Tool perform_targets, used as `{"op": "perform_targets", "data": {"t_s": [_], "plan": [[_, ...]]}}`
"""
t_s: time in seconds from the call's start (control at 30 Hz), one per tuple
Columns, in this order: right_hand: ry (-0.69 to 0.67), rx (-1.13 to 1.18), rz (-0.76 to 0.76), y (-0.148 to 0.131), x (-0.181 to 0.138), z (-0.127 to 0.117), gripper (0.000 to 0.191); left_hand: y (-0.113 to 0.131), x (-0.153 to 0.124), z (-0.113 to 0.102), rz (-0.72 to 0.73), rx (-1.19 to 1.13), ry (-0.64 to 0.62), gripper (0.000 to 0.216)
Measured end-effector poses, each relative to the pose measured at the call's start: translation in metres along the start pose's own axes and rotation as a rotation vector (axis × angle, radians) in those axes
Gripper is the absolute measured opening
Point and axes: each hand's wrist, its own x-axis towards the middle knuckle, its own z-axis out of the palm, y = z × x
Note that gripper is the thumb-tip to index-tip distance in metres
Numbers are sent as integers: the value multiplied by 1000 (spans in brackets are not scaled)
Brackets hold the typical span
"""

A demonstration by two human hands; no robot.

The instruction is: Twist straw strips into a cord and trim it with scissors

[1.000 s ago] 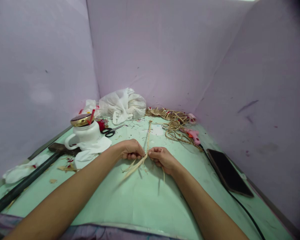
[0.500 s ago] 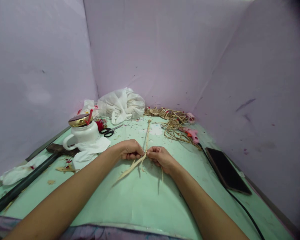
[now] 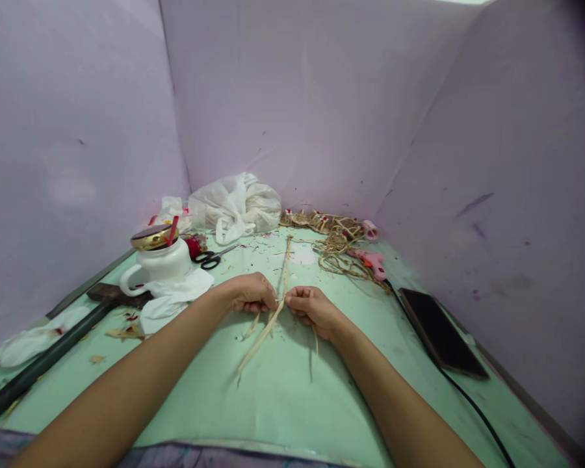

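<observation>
A thin braid of pale dried fibre [image 3: 287, 266] runs straight away from me over the table and ends at a small knot. At its near end my left hand [image 3: 254, 292] is closed in a pinch on one fibre strand, whose tail [image 3: 251, 327] hangs below the fingers. Just to the right, my right hand [image 3: 314, 309] pinches another strand, with its loose end [image 3: 314, 348] dangling under the palm. Between both hands a wider strand [image 3: 260, 342] slants down toward me on the table, held by neither.
On the left are a hammer [image 3: 114, 296], a white mug [image 3: 160, 263] with a gold lid, tissue [image 3: 175, 302] and scissors [image 3: 212, 259]. A plastic bag [image 3: 238, 205] lies at the back. Cord [image 3: 341, 250], a pink glue gun [image 3: 373, 263] and a phone [image 3: 443, 331] are on the right.
The wide strand's free end has swung right and toward me, into the middle. My left hand has shifted slightly left, and its strand's tail now shows separately. My right hand has hardly moved.
</observation>
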Motion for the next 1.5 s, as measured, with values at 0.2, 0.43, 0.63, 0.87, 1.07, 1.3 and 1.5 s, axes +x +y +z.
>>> {"op": "perform_targets", "data": {"t_s": [0.2,0.43,0.63,0.87,1.07,1.3,1.5], "plan": [[23,-177,-49,0,0,-1,10,5,-4,-4,-25,87,70,9],[122,-234,-135,2,2,6,8,19,-17,22,-39,191,200,12],[117,-104,-26,0,-1,5,4,20,-29,67,184,557,492,5],[151,-83,11,-4,-4,6,4,26,-38,48,164,543,486,10],[153,-103,-64,-2,0,8,6,24,-22,10,-39,-91,175,13],[165,-52,-106,3,2,10,8,23,-14,15,-94,-296,-9,14],[113,60,39,-7,-4,5,3,33,-41,48,68,376,230,15]]}}
